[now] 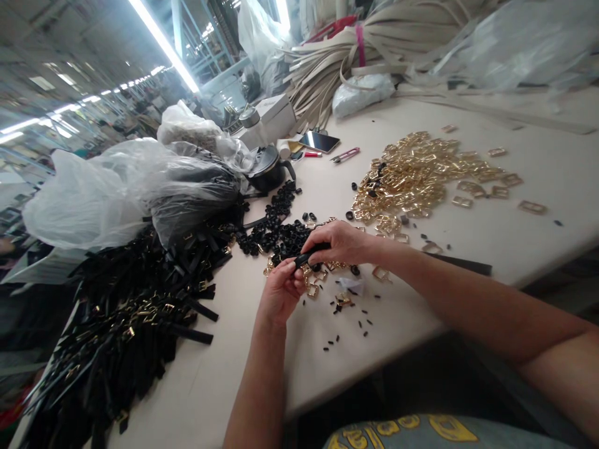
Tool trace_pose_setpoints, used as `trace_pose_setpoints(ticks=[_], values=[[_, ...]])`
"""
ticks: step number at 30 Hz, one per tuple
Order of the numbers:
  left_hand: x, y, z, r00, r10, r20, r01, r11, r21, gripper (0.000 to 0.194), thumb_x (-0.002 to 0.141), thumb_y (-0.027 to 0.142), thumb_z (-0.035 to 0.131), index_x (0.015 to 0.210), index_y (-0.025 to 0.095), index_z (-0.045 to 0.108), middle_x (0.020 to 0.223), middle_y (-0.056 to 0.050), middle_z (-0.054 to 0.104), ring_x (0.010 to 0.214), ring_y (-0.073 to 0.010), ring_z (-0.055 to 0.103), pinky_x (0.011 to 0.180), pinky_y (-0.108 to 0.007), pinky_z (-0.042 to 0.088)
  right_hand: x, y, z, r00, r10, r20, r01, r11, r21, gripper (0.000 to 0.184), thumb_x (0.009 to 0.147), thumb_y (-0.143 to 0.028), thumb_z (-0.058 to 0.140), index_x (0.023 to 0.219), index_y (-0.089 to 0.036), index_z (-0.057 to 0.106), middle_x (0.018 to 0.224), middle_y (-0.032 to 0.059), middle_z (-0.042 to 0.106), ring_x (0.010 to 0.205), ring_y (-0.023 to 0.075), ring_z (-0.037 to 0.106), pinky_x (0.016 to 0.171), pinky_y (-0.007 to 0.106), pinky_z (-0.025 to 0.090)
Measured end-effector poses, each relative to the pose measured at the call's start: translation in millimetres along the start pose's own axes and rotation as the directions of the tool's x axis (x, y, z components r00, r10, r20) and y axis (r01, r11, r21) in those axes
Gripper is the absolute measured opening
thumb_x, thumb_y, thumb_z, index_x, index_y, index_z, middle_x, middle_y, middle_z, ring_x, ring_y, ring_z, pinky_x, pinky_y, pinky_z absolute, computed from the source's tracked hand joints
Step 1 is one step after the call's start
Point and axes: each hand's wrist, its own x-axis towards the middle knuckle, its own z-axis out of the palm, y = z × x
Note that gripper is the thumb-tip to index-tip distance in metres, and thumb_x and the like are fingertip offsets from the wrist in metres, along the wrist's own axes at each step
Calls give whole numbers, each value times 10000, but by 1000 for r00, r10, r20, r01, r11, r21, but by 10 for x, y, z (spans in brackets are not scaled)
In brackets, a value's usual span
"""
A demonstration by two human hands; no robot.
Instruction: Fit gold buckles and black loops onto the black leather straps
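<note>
My left hand (281, 289) and my right hand (339, 242) meet over the table's near middle, both closed on a short black strap (309, 254) held between them. Under my hands lie a few gold buckles (312, 288) and small black loops (274, 234). A big heap of gold buckles (412, 178) spreads to the right. To the left sits a pile of black straps with gold buckles (135, 312).
The cream table (515, 237) also holds clear plastic bags (112, 187), a phone (319, 141), pink snips (345, 155), a black pot (267, 167) and white boxes (276, 115). Beige strap bundles (374, 43) pile at the back. The table's near edge runs just below my forearms.
</note>
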Motion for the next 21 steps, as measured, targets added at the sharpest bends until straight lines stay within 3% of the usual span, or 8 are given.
trace_pose_setpoints(ticks=[4, 7, 9, 11, 13, 14, 18, 21], values=[[10, -36, -11, 1000, 19, 12, -20, 999, 26, 257, 659, 245, 783, 822, 120, 629, 565, 43, 531, 460, -28, 454, 433, -119, 371, -8, -20, 23, 998, -60, -21, 56, 988, -147, 131, 833, -287, 678, 895, -187, 736, 806, 13, 717, 717, 116, 617, 673, 238, 428], [25, -87, -4, 980, 197, -26, -186, 954, 236, 260, 699, 317, 767, 856, 143, 654, 673, 0, 629, 542, -67, 548, 518, -169, 455, -15, -37, 30, 998, -54, -28, 47, 976, -213, 104, 840, -273, 661, 845, -195, 729, 761, 1, 703, 679, 111, 595, 630, 228, 395], [32, -117, -1, 908, 419, -2, -367, 799, 476, 256, 744, 325, 743, 944, 177, 686, 845, -35, 687, 699, -111, 624, 665, -232, 517, -18, -49, 34, 999, -33, -32, 24, 968, -251, 100, 838, -266, 657, 830, -196, 727, 743, 1, 696, 670, 113, 585, 611, 226, 373], [36, -135, -7, 788, 603, 122, -508, 526, 682, 227, 787, 296, 716, 999, 216, 713, 988, -48, 693, 888, -149, 639, 841, -292, 510, -19, -60, 42, 999, -14, -35, 4, 961, -275, 90, 832, -260, 658, 824, -201, 726, 736, -1, 691, 671, 115, 578, 606, 223, 360], [32, -138, -17, 685, 684, 249, -570, 291, 768, 167, 808, 268, 701, 969, 237, 734, 1048, -50, 683, 998, -171, 617, 931, -324, 476, -19, -67, 53, 999, 1, -32, -10, 960, -280, 82, 827, -255, 662, 829, -206, 728, 737, -4, 691, 675, 116, 576, 606, 222, 354], [25, -134, -20, 649, 703, 290, -585, 218, 782, 139, 816, 260, 694, 946, 243, 739, 1054, -50, 678, 1005, -175, 612, 931, -329, 476, -18, -68, 58, 1000, 7, -29, -15, 960, -280, 84, 829, -259, 662, 834, -209, 729, 739, -5, 693, 678, 117, 576, 606, 222, 351], [-39, -86, -17, 521, 757, 393, -659, 64, 750, 50, 815, 245, 691, 848, 241, 728, 1011, -43, 659, 974, -184, 612, 899, -346, 492, -10, -60, 45, 998, 30, -51, -44, 955, -292, 99, 836, -282, 661, 844, -209, 728, 753, 0, 698, 676, 121, 569, 602, 234, 337], [-70, -30, -46, 421, 852, 312, -727, 112, 678, 131, 844, 335, 645, 845, 210, 683, 988, -52, 654, 981, -199, 615, 928, -383, 483, -4, -51, 8, 995, 19, -97, -47, 954, -296, 104, 833, -286, 668, 826, -195, 718, 763, 6, 696, 668, 119, 556, 603, 239, 335]])
